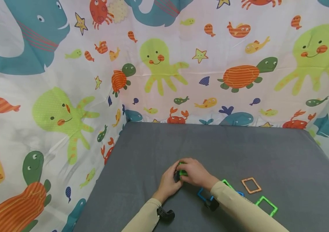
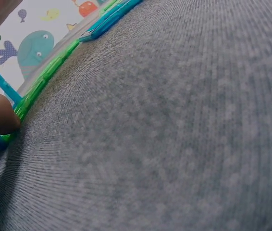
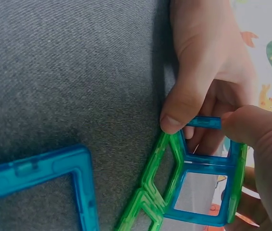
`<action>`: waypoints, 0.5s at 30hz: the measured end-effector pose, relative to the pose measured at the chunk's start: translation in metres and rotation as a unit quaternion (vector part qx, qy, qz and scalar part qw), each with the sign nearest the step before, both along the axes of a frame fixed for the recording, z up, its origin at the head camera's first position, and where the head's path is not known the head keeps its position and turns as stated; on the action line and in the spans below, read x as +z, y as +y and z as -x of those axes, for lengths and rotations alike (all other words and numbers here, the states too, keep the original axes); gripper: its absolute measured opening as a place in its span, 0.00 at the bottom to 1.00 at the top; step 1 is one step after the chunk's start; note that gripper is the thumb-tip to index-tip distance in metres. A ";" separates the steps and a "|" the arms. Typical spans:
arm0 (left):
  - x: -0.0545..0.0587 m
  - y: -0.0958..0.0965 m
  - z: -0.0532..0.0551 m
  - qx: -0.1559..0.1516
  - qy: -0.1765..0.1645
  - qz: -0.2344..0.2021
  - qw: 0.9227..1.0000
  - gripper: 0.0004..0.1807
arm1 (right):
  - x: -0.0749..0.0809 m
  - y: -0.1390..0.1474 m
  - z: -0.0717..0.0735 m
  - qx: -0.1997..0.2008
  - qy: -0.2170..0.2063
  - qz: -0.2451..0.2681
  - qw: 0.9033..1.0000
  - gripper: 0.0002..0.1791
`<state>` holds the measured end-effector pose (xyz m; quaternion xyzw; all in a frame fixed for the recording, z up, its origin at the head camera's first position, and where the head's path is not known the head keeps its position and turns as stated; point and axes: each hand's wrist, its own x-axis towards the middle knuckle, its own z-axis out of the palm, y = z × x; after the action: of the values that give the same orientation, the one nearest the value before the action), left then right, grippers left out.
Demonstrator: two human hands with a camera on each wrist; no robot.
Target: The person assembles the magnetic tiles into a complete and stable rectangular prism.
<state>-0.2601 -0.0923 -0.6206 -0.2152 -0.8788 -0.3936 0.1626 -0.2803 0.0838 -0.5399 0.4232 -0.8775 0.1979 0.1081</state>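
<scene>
Both hands meet at a small build of green and blue magnetic tiles (image 1: 183, 173) on the grey cloth. In the right wrist view, open square blue frames (image 3: 198, 222) join green frames (image 3: 150, 178) along their edges. My left hand (image 1: 168, 182) holds the build from the left, its thumb on a green corner and its fingers behind the frames. From the other side my right hand (image 1: 194, 172) pinches the upper blue and green edges. The left wrist view shows a thumb (image 2: 1, 113) against a green tile edge (image 2: 44, 77).
Right of the hands lie an orange square tile (image 1: 244, 182), a green square tile (image 1: 270, 202) and a blue tile (image 1: 201, 195), partly near the right sleeve. Another green tile (image 1: 228, 184) shows behind that forearm. A sea-animal print curtain (image 1: 182, 109) borders the grey surface.
</scene>
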 end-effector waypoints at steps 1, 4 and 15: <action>0.000 0.000 0.000 0.000 0.001 -0.002 1.000 0.42 | -0.001 0.000 0.000 -0.002 0.001 0.000 1.000 0.12; 0.000 0.000 0.001 0.003 0.006 -0.005 1.000 0.42 | -0.003 -0.002 0.000 -0.006 0.009 0.004 1.000 0.11; 0.000 0.001 0.000 0.001 0.013 -0.004 1.000 0.42 | -0.004 -0.003 -0.005 -0.025 0.012 0.017 0.999 0.10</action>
<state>-0.2604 -0.0917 -0.6206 -0.2190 -0.8752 -0.3943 0.1749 -0.2750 0.0812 -0.5440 0.4019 -0.8828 0.2052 0.1308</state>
